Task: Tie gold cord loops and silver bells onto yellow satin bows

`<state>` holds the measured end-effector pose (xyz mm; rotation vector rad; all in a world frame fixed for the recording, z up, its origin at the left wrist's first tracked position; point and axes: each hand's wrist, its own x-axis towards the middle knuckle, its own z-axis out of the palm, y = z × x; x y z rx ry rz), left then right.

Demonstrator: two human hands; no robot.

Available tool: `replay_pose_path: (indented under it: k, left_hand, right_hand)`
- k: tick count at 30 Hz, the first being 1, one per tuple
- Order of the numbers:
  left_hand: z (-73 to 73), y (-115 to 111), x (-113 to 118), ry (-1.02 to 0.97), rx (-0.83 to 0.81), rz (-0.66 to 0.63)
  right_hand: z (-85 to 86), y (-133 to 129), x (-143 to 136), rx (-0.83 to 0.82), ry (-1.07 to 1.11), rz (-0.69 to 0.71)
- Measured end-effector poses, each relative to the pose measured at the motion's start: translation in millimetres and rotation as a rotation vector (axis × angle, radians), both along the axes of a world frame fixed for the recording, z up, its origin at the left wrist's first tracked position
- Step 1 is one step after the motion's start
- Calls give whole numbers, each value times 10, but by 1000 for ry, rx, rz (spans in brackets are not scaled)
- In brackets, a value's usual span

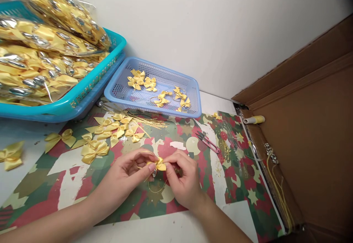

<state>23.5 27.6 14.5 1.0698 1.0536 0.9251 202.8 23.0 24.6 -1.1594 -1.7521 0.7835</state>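
Between my two hands is a small yellow ribbon bow [160,165], held above the patterned paper. My left hand [135,169] pinches its left side between thumb and fingers. On the other side, my right hand [183,176] grips the bow's edge with thumb and forefinger. A thin gold elastic cord [157,192] loops down below the bow, and a small silvery piece shows just under it, partly hidden by the fingers. Several loose yellow bows [95,150] lie to the left of my hands, beside a bundle of gold cords or wires [149,120].
A blue basket [152,63] with several bows stands at the back. Left of it, a turquoise basket [91,84] is heaped with bagged bows [52,48]. Pink-handled thread snips [208,142] lie to the right. A cardboard wall [311,132] borders the right side, with a thread cone [254,119] nearby.
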Motion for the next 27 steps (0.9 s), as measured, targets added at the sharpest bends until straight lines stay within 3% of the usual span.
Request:
replay_pose_path:
  k: [11,27]
  left_hand:
    - [3,-5,-8,-14,-32,34]
    - [66,37,-11,1,-111,-31]
  right_hand:
    - [6,3,0,17,9,0]
    - [8,5,-12,33,43,-3]
